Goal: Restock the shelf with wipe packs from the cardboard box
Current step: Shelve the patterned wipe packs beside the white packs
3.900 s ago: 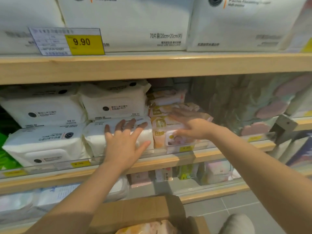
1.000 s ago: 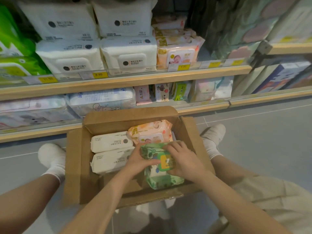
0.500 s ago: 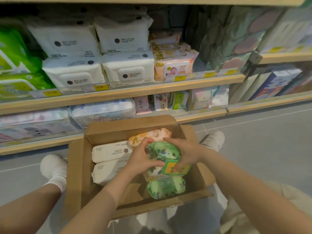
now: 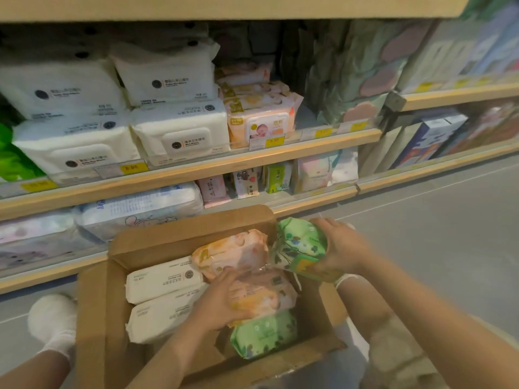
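Note:
An open cardboard box (image 4: 92, 318) sits on the floor below the wooden shelf (image 4: 196, 171). My right hand (image 4: 344, 248) grips a green wipe pack (image 4: 300, 247), lifted over the box's right rim. My left hand (image 4: 222, 300) is down in the box, fingers curled round an orange wipe pack (image 4: 264, 297). Another orange pack (image 4: 233, 251) lies behind it, two white packs (image 4: 163, 279) lie at the left, and a second green pack (image 4: 264, 334) lies at the front.
The middle shelf carries white packs (image 4: 179, 136) and stacked orange baby wipe packs (image 4: 261, 122), with a gap to their right. Small packs (image 4: 247, 182) stand on the bottom shelf. My white-socked feet (image 4: 53, 324) flank the box on the grey floor (image 4: 449, 234).
The green pack has come up out of the box to the right, now in my right hand alone. My left hand let go of it and dropped onto an orange pack.

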Demonstrator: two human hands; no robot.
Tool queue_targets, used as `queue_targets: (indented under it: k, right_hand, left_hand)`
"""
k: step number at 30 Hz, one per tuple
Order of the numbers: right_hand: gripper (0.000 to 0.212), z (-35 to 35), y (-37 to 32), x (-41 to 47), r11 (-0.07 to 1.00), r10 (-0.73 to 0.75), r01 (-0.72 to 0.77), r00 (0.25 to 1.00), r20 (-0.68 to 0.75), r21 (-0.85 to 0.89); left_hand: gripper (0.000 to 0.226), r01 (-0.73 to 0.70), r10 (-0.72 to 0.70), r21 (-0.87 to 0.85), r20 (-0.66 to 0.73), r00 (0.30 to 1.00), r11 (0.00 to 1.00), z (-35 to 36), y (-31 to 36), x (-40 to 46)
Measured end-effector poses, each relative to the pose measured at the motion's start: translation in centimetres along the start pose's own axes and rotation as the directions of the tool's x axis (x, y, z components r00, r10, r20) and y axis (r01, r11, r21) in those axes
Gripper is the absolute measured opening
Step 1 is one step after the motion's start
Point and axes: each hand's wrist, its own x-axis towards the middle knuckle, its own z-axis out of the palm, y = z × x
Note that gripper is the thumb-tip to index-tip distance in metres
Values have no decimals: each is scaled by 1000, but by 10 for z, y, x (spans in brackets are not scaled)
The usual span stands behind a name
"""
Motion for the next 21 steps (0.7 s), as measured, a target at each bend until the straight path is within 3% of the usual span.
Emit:
queue_targets:
  k: [4, 8, 14, 18, 21]
  right_hand:
    - [99, 10, 19, -3, 996, 93, -93, 996, 3, 3]
    - [101, 31, 34, -3, 976, 164, -171, 985, 59, 133]
    - [99, 37, 43, 3, 961, 170, -175, 984, 43, 214]
    - [101, 37, 39, 4, 955, 198, -206, 978, 60, 212]
    - [101, 34, 35, 1, 954, 218, -226, 974, 63, 196]
  left_hand:
    - [96, -51, 7, 269, 163, 987, 962, 42, -29, 14]
    - [97, -70, 8, 484, 130, 991, 872, 62, -38, 28]
    - [98, -37, -51, 500, 161, 986, 865, 71, -53, 46]
    - [104, -95, 39, 545, 113, 993, 833, 72, -48, 44]
    - [92, -94, 83, 492, 44, 996, 865, 76, -44, 37]
